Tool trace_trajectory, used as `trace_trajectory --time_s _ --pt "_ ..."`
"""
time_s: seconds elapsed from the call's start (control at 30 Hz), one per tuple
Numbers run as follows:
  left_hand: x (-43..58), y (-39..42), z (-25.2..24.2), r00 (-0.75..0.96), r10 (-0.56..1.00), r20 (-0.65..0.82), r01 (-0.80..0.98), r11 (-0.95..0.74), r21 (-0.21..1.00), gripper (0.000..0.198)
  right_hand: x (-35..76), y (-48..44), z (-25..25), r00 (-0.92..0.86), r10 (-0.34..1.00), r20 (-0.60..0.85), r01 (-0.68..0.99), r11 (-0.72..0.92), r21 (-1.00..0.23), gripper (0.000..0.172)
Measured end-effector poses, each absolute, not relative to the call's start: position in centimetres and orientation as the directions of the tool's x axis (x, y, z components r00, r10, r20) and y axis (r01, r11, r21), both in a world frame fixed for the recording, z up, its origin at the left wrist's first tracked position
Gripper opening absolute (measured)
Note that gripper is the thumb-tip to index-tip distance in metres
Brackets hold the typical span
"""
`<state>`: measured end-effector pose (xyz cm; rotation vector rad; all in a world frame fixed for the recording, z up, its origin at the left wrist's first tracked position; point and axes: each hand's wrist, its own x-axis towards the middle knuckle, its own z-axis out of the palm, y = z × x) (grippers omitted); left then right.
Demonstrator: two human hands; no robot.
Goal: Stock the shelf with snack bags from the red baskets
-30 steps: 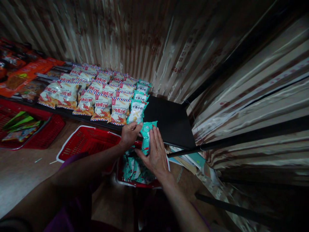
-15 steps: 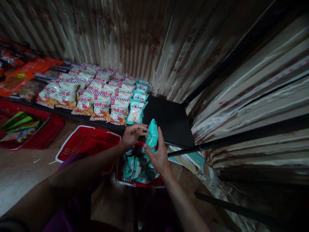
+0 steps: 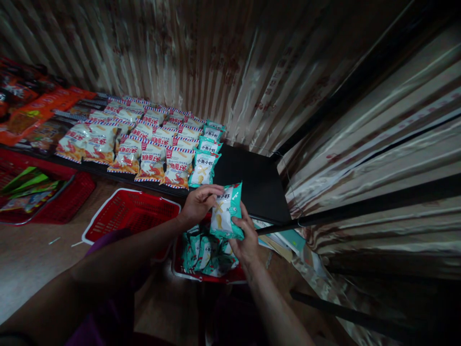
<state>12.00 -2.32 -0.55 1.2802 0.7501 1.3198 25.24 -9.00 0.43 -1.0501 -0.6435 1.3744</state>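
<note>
Both of my hands hold one teal snack packet [image 3: 226,212], face up, just above the front edge of a black shelf [image 3: 252,185]. My left hand [image 3: 198,204] pinches its top left edge. My right hand [image 3: 245,238] grips its lower right corner from below. Under my hands a red basket [image 3: 187,271] holds more teal packets [image 3: 207,252]. A column of the same teal packets [image 3: 205,166] lies on the shelf, beside rows of white and orange snack packets [image 3: 151,158].
A second red basket [image 3: 129,216] stands on the floor to the left, and a third [image 3: 46,204] with green packets sits further left. Orange packets [image 3: 39,110] lie at the far left. Striped curtain fabric [image 3: 360,144] hangs behind and to the right.
The teal packet has been turned over from its patterned back to its printed front. My right hand shifted from lying flat on it to gripping its lower corner.
</note>
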Motion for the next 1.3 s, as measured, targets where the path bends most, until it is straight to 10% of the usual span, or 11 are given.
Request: trace_trajectory --time_s 0.23,0.53,1.3 --pt "11.8 -2.4 -0.5 0.008 0.977 0.211 0.07 -0.211 0.975 0.026 25.3 -8.5 1.2 0.018 0.946 -0.322 -0.729 -0.209 -0.652 0.05" --pt "11.4 -2.1 0.2 0.317 0.898 -0.306 -0.352 0.411 0.841 0.031 26.0 -8.4 0.2 -0.014 0.909 -0.416 -0.737 -0.29 -0.61 0.038" --pt "11.1 -2.6 1.0 0.221 0.958 -0.185 -0.373 0.258 0.891 0.032 26.0 -8.0 -1.6 -0.089 0.956 -0.28 -0.566 -0.28 -0.776 0.034"
